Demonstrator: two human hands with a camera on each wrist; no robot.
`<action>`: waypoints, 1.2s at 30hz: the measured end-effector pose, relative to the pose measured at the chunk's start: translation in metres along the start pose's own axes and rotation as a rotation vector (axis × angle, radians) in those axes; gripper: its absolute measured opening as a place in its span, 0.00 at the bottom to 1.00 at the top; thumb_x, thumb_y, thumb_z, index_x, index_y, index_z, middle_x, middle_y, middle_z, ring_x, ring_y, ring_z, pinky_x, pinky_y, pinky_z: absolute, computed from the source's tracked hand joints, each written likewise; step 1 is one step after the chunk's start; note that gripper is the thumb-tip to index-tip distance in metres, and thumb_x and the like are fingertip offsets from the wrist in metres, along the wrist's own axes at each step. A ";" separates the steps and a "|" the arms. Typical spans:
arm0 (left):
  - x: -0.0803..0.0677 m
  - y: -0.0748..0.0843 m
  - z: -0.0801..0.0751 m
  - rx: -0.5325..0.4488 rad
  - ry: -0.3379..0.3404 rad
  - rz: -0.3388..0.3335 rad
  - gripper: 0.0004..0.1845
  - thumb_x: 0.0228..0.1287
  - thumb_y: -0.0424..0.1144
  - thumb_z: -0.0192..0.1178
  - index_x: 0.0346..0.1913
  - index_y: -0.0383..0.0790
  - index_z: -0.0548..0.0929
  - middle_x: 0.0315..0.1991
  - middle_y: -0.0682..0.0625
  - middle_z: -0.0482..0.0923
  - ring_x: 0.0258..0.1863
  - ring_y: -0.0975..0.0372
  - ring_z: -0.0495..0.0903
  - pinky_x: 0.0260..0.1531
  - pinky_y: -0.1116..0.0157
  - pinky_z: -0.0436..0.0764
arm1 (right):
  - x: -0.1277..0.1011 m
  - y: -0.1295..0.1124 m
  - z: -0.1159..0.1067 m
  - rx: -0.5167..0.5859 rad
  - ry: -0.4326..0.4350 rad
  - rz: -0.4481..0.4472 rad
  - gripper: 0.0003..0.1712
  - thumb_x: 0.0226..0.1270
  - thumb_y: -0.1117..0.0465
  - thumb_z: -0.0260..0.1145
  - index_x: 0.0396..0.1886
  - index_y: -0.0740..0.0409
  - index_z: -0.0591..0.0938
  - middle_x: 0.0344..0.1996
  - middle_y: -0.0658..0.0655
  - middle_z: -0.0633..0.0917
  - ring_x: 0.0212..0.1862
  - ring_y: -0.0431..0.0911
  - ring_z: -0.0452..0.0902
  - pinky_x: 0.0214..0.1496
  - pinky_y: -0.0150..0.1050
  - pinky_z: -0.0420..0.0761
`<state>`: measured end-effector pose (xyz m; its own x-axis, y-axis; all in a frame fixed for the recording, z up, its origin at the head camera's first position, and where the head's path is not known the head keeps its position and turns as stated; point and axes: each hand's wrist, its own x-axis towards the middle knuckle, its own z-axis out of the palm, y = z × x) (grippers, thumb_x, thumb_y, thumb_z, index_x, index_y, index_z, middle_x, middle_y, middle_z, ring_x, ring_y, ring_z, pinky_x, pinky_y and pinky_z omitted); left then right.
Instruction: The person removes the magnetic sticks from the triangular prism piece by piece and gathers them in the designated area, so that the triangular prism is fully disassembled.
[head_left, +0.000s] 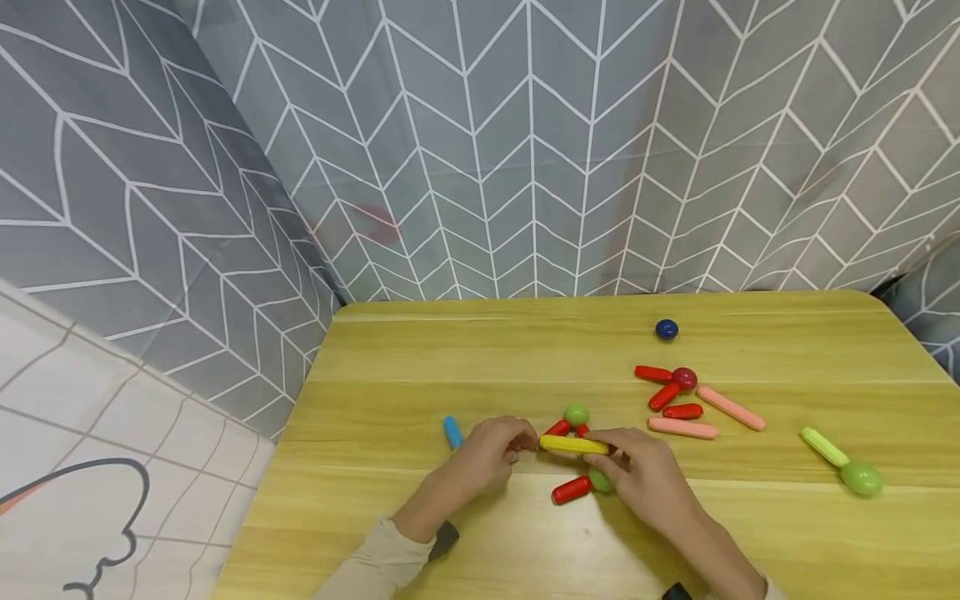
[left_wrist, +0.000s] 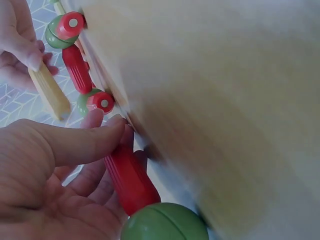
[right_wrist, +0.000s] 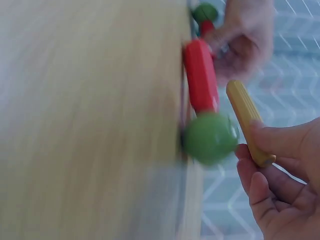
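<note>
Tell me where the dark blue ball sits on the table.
In the head view, the dark blue ball sits alone toward the far right of the yellow wooden table, just beyond the dark red ball with its red sticks.

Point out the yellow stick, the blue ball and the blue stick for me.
yellow stick (head_left: 573,445), head view, middle of its length between the two hands.
blue ball (head_left: 666,330), head view, centre of the ball.
blue stick (head_left: 452,432), head view, middle of the part showing beside the left hand.
</note>
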<state>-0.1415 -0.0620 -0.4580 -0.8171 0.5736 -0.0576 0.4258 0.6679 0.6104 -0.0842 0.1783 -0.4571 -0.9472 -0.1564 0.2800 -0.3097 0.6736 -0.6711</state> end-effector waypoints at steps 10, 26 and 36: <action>0.000 -0.001 -0.002 0.036 -0.032 0.034 0.19 0.62 0.16 0.56 0.44 0.42 0.86 0.41 0.53 0.85 0.43 0.64 0.82 0.46 0.73 0.81 | -0.023 0.040 -0.053 -0.029 0.067 0.272 0.18 0.66 0.55 0.72 0.56 0.42 0.86 0.46 0.50 0.89 0.32 0.30 0.76 0.30 0.29 0.77; -0.019 -0.013 -0.045 0.056 0.044 -0.090 0.17 0.65 0.26 0.62 0.54 0.43 0.83 0.48 0.48 0.84 0.48 0.56 0.81 0.52 0.56 0.81 | -0.048 0.080 -0.078 -0.123 0.055 0.405 0.19 0.67 0.55 0.71 0.55 0.57 0.86 0.42 0.66 0.90 0.33 0.18 0.72 0.28 0.29 0.77; -0.036 -0.019 -0.060 0.145 0.004 -0.210 0.22 0.61 0.42 0.71 0.57 0.42 0.81 0.37 0.49 0.78 0.36 0.61 0.72 0.39 0.61 0.75 | -0.045 0.087 -0.070 -0.119 0.130 0.314 0.17 0.63 0.61 0.74 0.51 0.56 0.87 0.36 0.56 0.86 0.33 0.22 0.70 0.29 0.26 0.75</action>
<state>-0.1433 -0.1241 -0.4204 -0.8949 0.4136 -0.1679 0.2979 0.8335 0.4654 -0.0626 0.2946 -0.4807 -0.9736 0.1594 0.1633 0.0135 0.7545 -0.6561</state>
